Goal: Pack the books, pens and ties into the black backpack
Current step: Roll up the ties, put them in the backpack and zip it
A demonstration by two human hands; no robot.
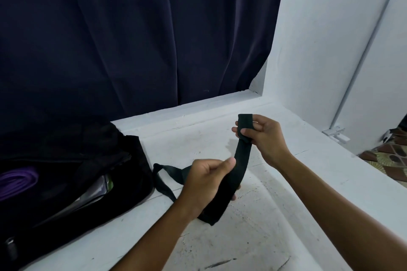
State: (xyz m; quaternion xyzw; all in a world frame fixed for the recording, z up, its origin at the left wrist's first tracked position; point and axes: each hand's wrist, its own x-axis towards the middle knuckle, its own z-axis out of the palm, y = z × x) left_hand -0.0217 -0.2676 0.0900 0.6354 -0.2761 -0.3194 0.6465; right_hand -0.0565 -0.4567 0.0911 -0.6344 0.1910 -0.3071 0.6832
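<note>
While the right hand [262, 136] pinches the black tie [240, 160], the left hand [207, 180] grips its middle. The black backpack [66, 182] lies open beside them.

left hand [206, 180]: bare; no ring, no watch
right hand [263, 136]: bare
forearms: bare, no sleeves in view

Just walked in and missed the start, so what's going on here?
A person is winding a black tie for packing. The right hand has one end wrapped round its fingers, while the left hand pinches the strip lower down. The black backpack lies open on the white ledge, with a purple tie already inside.
</note>
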